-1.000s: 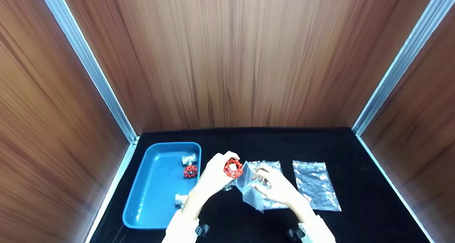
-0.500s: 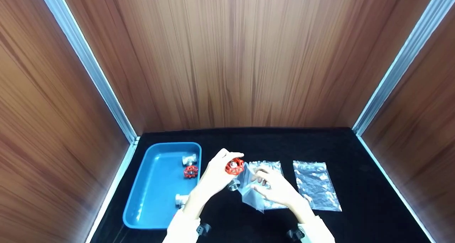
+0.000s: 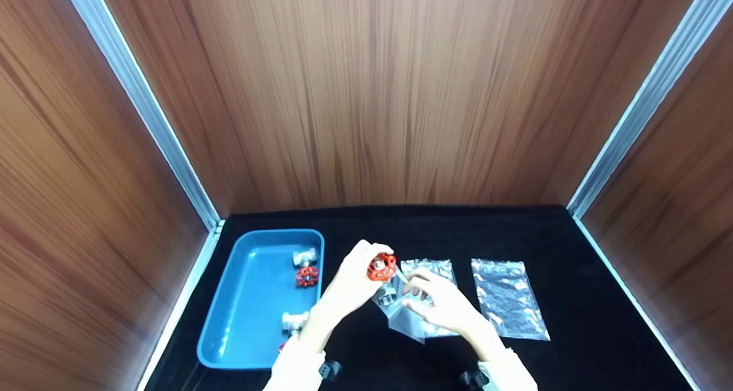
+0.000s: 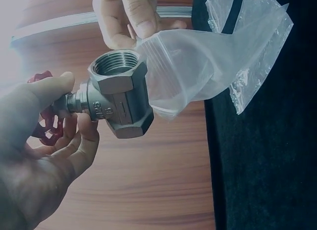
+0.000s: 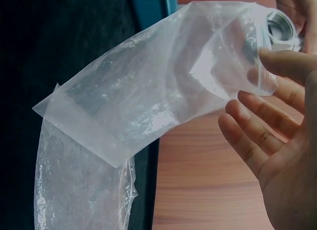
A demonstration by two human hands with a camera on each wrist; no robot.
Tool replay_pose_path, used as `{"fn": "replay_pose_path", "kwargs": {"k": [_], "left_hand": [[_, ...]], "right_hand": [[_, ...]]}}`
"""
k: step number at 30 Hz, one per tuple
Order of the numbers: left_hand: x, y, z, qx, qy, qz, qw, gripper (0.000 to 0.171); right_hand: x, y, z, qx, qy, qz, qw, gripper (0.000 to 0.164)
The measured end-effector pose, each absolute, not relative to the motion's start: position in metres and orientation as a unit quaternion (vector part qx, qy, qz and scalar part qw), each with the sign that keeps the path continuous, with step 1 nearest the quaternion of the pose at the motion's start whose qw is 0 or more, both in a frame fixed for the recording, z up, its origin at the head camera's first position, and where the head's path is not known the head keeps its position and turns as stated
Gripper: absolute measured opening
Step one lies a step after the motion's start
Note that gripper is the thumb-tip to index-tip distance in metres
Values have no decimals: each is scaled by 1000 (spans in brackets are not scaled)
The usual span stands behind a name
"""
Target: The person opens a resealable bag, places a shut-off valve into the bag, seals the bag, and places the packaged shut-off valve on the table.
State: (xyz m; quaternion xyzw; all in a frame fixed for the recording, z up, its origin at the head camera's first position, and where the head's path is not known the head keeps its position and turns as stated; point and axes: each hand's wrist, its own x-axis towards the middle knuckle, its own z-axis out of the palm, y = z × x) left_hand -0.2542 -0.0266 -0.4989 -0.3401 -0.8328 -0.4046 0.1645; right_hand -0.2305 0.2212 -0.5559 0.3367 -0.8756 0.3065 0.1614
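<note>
My left hand (image 3: 346,279) holds a metal gate valve (image 4: 121,98) by the neck and the red handwheel (image 3: 381,267). The threaded valve body faces the mouth of a clear zip bag (image 5: 148,86). My right hand (image 3: 444,302) pinches this bag at its zip edge between thumb and finger; its other fingers spread loosely below. In the left wrist view the valve's lower end is beside the bag's mouth. Whether any of the valve is inside the bag I cannot tell. The bag slants down, its far corner over another plastic bag (image 5: 84,190).
At left stands a blue tray (image 3: 246,305) with a valve (image 3: 305,259) near its back right corner and a second valve (image 3: 293,320) partly behind my left arm. A flat clear bag (image 3: 509,299) lies to the right on the black table. Wooden panels enclose the back and sides.
My left hand has shifted slightly right with the valve and tilted it, bringing the metal body up to the bag's mouth. My right hand has barely moved.
</note>
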Motion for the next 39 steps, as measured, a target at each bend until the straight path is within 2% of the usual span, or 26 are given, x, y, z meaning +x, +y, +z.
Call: {"fn": "replay_pose_path", "kwargs": {"k": [8, 16, 22, 26, 32, 39], "left_hand": [[-254, -25, -507, -359, -824, -408, 162, 45], [-252, -27, -510, -383, -811, -416, 150, 55], [-251, -28, -509, -388, -793, -449, 138, 49], [-252, -26, -509, -398, -784, -456, 140, 45], [-252, -27, -513, -401, -804, -414, 141, 52], [-250, -26, -524, -403, -813, -392, 151, 53]], "right_hand": [[-230, 221, -558, 333, -880, 294, 165, 13], [-229, 219, -558, 341, -879, 289, 167, 14], [-231, 217, -560, 364, -868, 278, 191, 15], [-232, 217, -561, 363, -871, 278, 182, 17], [-229, 218, -559, 353, -869, 313, 151, 12], [-229, 217, -560, 382, -848, 322, 178, 11]]}}
